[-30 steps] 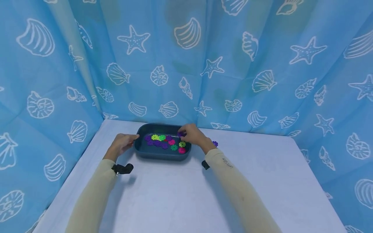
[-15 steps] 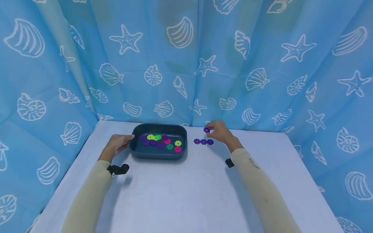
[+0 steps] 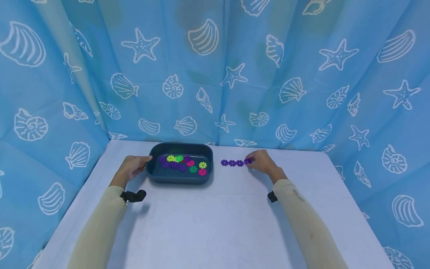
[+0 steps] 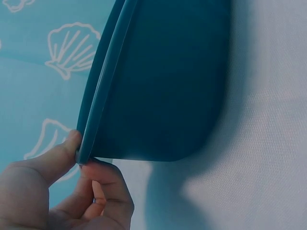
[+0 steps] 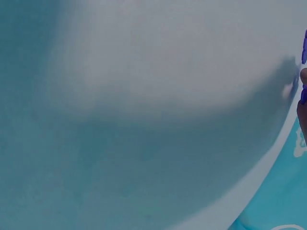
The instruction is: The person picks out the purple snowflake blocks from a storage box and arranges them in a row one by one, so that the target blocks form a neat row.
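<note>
My left hand [image 3: 131, 169] pinches the left rim of a dark blue tray [image 3: 179, 179]; in the left wrist view the thumb lies on the inner side and curled fingers on the outer side of the rim [image 4: 103, 91]. My right hand [image 3: 263, 162] holds a purple snowflake disc [image 3: 247, 161] between thumb and fingers, at the right end of a row of purple discs [image 3: 232, 163] on the table. Whether the held disc touches the row, I cannot tell. Only the fingertips [image 5: 303, 115] of the right hand show at the edge of the right wrist view.
Inside the tray are several loose discs: purple ones [image 3: 174, 165], yellow [image 3: 202, 164], green [image 3: 193, 169] and pink [image 3: 202, 172]. The white-covered table [image 3: 208, 224] ends at a blue shell-print curtain [image 3: 215, 74] behind and at both sides.
My right hand has carried a purple disc out of the tray, rightward, and lowered it to the row's right end. My left hand keeps hold of the tray rim.
</note>
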`<state>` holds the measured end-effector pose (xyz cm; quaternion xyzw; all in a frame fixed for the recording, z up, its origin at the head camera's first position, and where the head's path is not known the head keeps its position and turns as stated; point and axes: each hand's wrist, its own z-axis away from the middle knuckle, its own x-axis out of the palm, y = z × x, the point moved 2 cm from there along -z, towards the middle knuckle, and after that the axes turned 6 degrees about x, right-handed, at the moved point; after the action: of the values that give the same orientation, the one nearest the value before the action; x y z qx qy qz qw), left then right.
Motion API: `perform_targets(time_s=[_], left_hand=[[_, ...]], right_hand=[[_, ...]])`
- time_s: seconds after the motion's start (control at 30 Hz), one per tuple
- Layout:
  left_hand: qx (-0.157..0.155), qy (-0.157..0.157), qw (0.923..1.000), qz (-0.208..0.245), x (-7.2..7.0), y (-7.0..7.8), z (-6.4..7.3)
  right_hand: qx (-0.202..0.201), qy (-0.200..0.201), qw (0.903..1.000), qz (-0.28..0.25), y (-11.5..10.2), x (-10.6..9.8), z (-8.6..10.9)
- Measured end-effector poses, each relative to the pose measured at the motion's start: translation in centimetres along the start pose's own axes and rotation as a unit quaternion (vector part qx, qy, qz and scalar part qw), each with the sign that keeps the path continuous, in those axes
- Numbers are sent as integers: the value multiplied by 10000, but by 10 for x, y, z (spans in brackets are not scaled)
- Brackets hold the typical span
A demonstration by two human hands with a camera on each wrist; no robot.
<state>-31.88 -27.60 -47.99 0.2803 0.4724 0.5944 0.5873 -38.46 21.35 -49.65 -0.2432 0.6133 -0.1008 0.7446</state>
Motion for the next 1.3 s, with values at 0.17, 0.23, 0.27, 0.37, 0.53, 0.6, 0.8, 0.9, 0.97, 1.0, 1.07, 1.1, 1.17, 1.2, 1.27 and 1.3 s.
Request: perform_targets(time_s=[0.17, 0.23, 0.27, 0.37, 0.53, 0.6, 0.8, 0.9, 0.97, 1.0, 1.07, 1.1, 1.17, 1.2, 1.27, 1.3], left_hand=[[21, 11, 10000, 2, 0, -1, -1], [1, 38, 10000, 11, 0, -1, -2], [2, 47, 10000, -1, 0, -1, -2], [-22, 91, 10000, 10, 0, -2, -3], [-28, 118, 9999, 2, 0, -2, -4], [-25, 129, 9999, 14, 0, -2, -4], [-16, 97, 9999, 21, 0, -1, -3], [-13, 88, 10000, 8, 0, -1, -2], [-5, 90, 10000, 7, 0, -1, -2], [-7, 100, 9999, 3, 0, -1, -2], [-11, 117, 9999, 5, 1, -1, -2], [-16, 116, 9999, 22, 1, -1, -3], [-10, 135, 9999, 46, 1, -2, -3], [-2, 143, 9999, 53, 1, -2, -3], [25, 143, 9998, 119, 1, -3, -4], [38, 139, 9998, 135, 1, -3, -4]], right_hand=[[44, -59, 10000, 35, 2, 4, 0], [36, -39, 10000, 80, 3, 5, 0], [17, -25, 9999, 112, 3, 5, 0], [-5, 11, 9999, 126, 3, 5, 0], [-132, -7, 9998, 167, 4, 4, -2], [-158, -17, 9997, 185, 4, 4, -2], [-129, 173, 9998, 19, -6, 2, -4], [-254, 359, 9989, -142, -25, 2, -8], [-360, 407, 9983, -196, -43, 3, -10], [-450, 422, 9979, -209, -54, 4, -12], [-658, 420, 9967, -217, -78, 7, -14], [-780, 416, 9959, -211, -89, 9, -15], [-1138, 422, 9926, -107, -114, 17, -18], [-1336, 419, 9901, -85, -125, 22, -19], [-1729, 390, 9842, -19, -147, 32, -21], [-1882, 346, 9815, -6, -156, 37, -22]])
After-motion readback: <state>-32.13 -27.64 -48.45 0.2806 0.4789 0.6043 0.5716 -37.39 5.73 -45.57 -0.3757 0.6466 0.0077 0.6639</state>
